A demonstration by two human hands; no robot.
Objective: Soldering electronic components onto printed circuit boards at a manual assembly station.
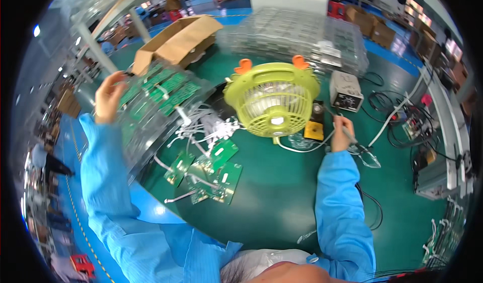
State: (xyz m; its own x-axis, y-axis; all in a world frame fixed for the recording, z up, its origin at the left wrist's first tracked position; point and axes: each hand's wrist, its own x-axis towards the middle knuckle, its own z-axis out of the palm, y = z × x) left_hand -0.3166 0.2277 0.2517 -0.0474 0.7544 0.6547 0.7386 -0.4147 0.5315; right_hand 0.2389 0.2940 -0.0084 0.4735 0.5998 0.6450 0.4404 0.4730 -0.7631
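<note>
My left hand is raised at the left edge of a clear plastic tray of green circuit boards. Its fingers are bent and smeared by motion, and whether they hold anything is unclear. My right hand is closed around a thin, pen-like soldering iron, right of a green fan-shaped housing with orange knobs on top. Beside that hand is a yellow sponge holder. Loose circuit boards with white leads lie on the green mat, near a bundle of white connectors.
An opened cardboard box stands at the back left, and stacked clear trays at the back. A white control box sits behind my right hand. Black cables and a metal frame take up the right side.
</note>
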